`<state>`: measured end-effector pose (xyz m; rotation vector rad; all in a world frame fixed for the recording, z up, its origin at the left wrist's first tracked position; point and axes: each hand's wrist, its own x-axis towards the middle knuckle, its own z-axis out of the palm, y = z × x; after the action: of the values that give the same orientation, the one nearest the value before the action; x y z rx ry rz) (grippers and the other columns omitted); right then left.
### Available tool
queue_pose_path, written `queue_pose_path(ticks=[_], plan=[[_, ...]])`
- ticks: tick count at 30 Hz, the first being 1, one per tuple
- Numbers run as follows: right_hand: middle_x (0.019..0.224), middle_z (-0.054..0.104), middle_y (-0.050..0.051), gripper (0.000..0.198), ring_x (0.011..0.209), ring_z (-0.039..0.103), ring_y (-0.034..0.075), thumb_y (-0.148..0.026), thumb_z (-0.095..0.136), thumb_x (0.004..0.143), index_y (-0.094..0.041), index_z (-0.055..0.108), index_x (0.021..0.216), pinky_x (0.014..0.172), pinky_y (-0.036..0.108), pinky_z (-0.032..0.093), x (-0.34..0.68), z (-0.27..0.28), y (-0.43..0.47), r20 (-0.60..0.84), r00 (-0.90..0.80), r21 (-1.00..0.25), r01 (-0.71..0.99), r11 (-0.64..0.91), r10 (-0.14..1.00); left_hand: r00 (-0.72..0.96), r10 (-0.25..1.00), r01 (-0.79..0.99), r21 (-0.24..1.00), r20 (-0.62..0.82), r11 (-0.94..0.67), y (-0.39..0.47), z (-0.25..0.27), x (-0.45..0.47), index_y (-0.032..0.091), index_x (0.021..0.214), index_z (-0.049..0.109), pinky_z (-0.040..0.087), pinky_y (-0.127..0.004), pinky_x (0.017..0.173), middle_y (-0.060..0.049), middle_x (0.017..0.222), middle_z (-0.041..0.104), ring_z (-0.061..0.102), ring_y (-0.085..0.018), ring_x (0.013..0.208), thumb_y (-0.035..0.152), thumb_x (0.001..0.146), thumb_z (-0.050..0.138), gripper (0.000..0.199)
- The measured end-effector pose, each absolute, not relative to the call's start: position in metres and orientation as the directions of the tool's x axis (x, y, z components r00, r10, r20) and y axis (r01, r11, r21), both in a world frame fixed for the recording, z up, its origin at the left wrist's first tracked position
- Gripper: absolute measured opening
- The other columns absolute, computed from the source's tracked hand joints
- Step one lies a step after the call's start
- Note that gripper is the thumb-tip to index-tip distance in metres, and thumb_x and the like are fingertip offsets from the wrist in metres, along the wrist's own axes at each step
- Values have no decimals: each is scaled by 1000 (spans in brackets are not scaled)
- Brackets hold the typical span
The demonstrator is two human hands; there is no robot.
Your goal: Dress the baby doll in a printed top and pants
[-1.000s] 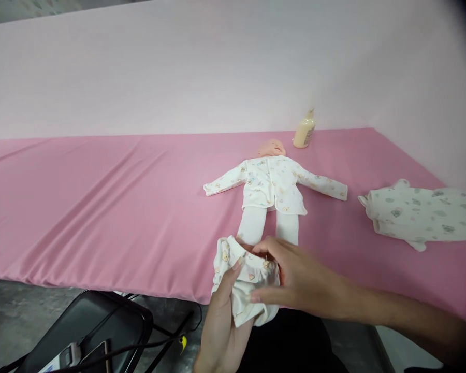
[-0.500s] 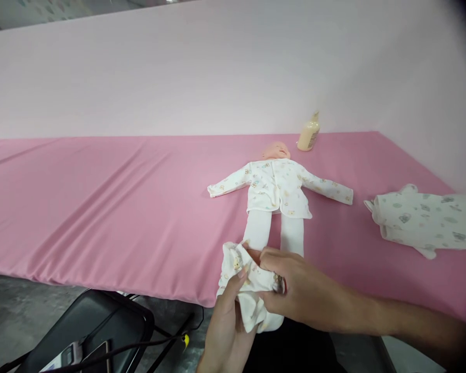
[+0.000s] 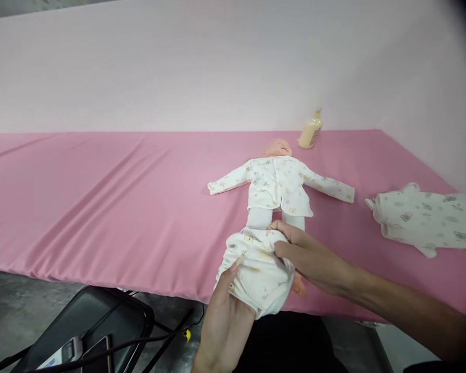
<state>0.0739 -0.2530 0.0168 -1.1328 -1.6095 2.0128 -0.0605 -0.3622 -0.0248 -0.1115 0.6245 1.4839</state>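
A baby doll [image 3: 278, 148] lies on its back with its arms spread, in a white patterned long-sleeved top [image 3: 272, 182]. Its legs are white, and one bare foot [image 3: 298, 286] shows beside the cloth. Over the lower legs are bunched white patterned baby pants [image 3: 258, 264] with a gathered edge. My left hand [image 3: 226, 322] grips their lower left side, thumb on top and fingers underneath. With thumb and fingers, my right hand [image 3: 301, 251] pinches their upper right edge. The other foot is hidden.
A pink sheet [image 3: 147, 207] covers the table up to a pale wall. Behind the doll's head stands a cream pump bottle [image 3: 310, 132]. Folded patterned cloth [image 3: 431, 220] lies at right. A black chair [image 3: 97, 321] with devices and a cable stands at front left.
The pants are spread wider and sit higher over the doll's legs. My right hand has moved up and away from me with their edge; a foot now shows at the right.
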Motion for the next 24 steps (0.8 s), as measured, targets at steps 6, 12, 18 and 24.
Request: queue_pose_path(ticks=[6,12,18,24], plan=[[86,64,1,36,69,58,15,-30,65,79,-22,55,112,55,25,42,73,18,-242,-420,-700,-906,362,-220,578,-18,904,-955,277,-426,111,-360,-28,-62,21,157,27,32,-42,121,-11,143,55,52,-25,134,29,100,46,61],[92,67,3,53,78,59,18,-53,82,65,-19,60,99,58,26,43,76,19,-240,-383,-780,-799,549,246,496,-7,902,-946,297,-431,134,-362,-33,-62,19,157,27,30,-43,122,-13,144,54,51,-26,135,31,99,47,62],[84,65,1,24,73,59,14,-37,71,80,-16,63,86,59,24,44,75,24,-235,-330,-881,-882,416,222,340,11,914,-949,283,-405,137,-363,-33,-61,19,157,28,29,-42,123,-12,143,55,51,-25,135,30,101,43,60],[71,66,-1,16,49,54,10,-27,60,84,-16,63,95,45,21,41,82,9,-229,-335,-882,-941,296,-164,331,-16,917,-952,285,-399,107,-363,-27,-60,19,156,30,30,-42,122,-12,141,56,52,-25,134,29,101,43,58]])
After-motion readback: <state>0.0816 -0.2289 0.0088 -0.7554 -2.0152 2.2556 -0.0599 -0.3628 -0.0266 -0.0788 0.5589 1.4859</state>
